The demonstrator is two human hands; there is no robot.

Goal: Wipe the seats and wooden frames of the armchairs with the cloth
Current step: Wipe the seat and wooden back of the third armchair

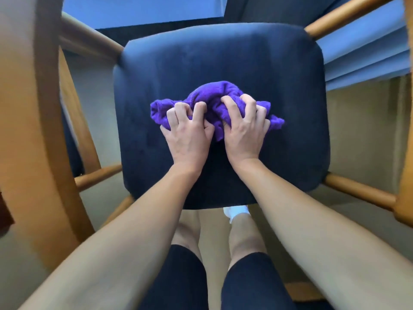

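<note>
We grip the purple cloth with both hands. Our left hand and right hand sit side by side, each curling its fingers into the bunched folds. The cloth lies on the middle of the navy seat cushion, well apart from every edge, with bare upholstery on all sides, widest toward the back edge. Round wooden rails meet the cushion at its corners, and the broad left armrest curves past beyond the left edge.
</note>
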